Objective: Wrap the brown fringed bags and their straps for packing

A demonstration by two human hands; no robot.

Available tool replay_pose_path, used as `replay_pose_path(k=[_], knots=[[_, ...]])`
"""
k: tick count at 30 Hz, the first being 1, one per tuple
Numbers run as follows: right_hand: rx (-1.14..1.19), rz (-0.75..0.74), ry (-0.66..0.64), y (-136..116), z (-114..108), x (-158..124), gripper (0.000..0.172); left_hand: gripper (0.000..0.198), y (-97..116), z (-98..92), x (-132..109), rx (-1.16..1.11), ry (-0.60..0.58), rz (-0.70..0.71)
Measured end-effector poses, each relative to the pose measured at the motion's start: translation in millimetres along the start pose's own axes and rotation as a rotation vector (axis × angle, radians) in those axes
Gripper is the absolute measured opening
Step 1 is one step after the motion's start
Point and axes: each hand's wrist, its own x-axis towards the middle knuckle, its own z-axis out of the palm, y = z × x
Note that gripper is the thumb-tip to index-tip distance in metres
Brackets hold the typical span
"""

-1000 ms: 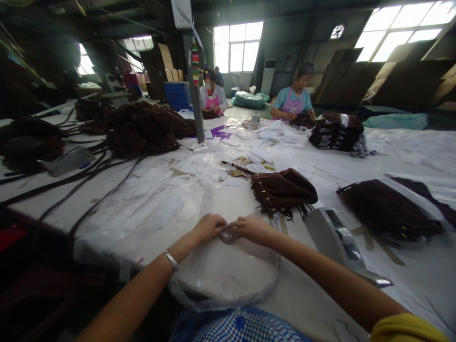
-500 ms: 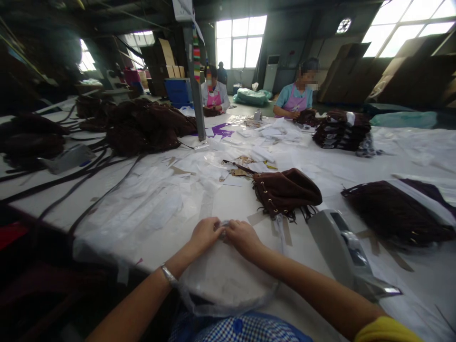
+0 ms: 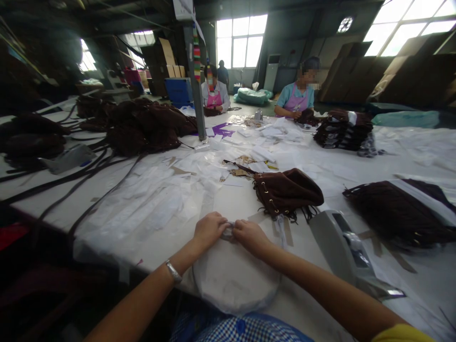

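Observation:
My left hand (image 3: pixel 211 232) and my right hand (image 3: pixel 251 236) meet in front of me, fingers closed on the bunched edge of a clear plastic bag (image 3: pixel 237 287). The bag hangs toward me over the table's front, rounded between my forearms. A small gap parts the two hands, with crumpled plastic showing in it. Just beyond my right hand lies a brown fringed drawstring bag (image 3: pixel 290 190) on its side, its cord stretching to the left. A grey tape dispenser (image 3: pixel 344 251) stands right of my right forearm.
Brown bags are heaped at left (image 3: pixel 142 123), with straps trailing over the table. A wrapped brown stack (image 3: pixel 395 209) lies at right, another stack (image 3: pixel 344 128) behind it. Loose plastic sleeves (image 3: pixel 153 199) cover the left middle. A metal post (image 3: pixel 199 99) rises from the table. Two people sit across.
Both hands have shifted slightly to the right, still gripping the plastic. The bag between my forearms has become fuller and rounder, and its lower edge has shifted right.

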Motion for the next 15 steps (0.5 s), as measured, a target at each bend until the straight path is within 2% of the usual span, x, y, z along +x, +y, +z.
replay_pose_path(k=[3, 5, 8, 11, 13, 15], knots=[[0.016, 0.074, 0.029, -13.4, 3.2, 2.7, 0.022, 0.028, -0.7, 0.9, -10.2, 0.02, 0.037, -0.041], [0.058, 0.057, 0.041, -15.3, 3.0, 3.6, 0.022, 0.026, -3.6, 1.1, -9.0, 0.009, 0.02, -0.044], [0.125, -0.091, 0.025, -4.1, -1.3, 1.9, 0.022, 0.025, -10.2, -1.6, 3.8, -0.039, -0.042, 0.004], [0.11, -0.23, -0.009, 15.4, -8.1, -1.8, 0.031, 0.027, -15.1, -6.3, 21.3, -0.107, -0.144, 0.115], [0.054, -0.29, -0.026, 24.4, -11.0, -3.6, 0.027, 0.028, -15.2, -7.7, 29.5, -0.139, -0.2, 0.178], [-0.015, -0.315, -0.034, 25.8, -11.3, -4.2, 0.022, 0.028, -13.0, -6.5, 31.0, -0.149, -0.201, 0.194]])
